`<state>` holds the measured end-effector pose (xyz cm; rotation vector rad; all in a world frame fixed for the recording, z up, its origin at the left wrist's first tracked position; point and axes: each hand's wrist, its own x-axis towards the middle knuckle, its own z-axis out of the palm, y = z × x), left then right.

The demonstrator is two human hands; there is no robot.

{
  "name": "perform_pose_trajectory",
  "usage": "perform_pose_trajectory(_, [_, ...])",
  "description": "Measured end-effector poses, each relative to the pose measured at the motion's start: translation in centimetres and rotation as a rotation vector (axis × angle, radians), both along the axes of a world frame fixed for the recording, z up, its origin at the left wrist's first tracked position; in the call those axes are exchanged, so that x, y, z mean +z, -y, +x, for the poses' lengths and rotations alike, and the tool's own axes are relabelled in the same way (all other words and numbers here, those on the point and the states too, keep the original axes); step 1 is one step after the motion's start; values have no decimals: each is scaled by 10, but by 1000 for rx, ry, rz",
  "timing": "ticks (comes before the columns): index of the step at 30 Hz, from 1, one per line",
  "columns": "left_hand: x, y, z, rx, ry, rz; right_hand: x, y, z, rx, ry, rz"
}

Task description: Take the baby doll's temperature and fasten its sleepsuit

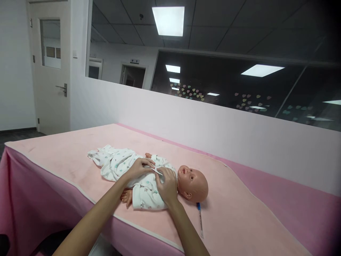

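A baby doll (195, 185) lies on its back, its head to the right. It wears a white shirt (147, 195) with a small print, and white printed pants (117, 161) cover its legs. Over the doll's chest, my left hand (139, 168) pinches a white edge at the shirt's front with its fingertips. My right hand (168, 183) is closed on the same white edge, close to the doll's neck. The fingers partly hide what lies between them, so I cannot see any fastener. One doll hand (127, 197) pokes out beside my left forearm.
A thin stick with a blue end (200, 220), perhaps a thermometer, lies below the doll's head. A pale pink cover (239, 220) spreads over the table. Behind it stands a low white wall (186, 121) under a dark window; a door (50, 96) is at left.
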<state>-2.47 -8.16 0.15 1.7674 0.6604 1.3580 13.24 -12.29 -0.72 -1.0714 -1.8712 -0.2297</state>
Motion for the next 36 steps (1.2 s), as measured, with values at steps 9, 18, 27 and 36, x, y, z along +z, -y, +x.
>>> perform_pose_trajectory(9, [-6,-1,3,216,76,-111,-4,-2,2,-8,12,12])
perform_pose_trajectory(18, [-6,5,6,343,-68,54,-3,-2,2,-31,2,19])
perform_pose_trajectory(27, [-1,4,-8,-44,-81,-77,-5,-3,3,-34,-38,-1])
perform_pose_trajectory(36, [5,11,-5,68,-153,6,-5,-3,2,-46,-21,15])
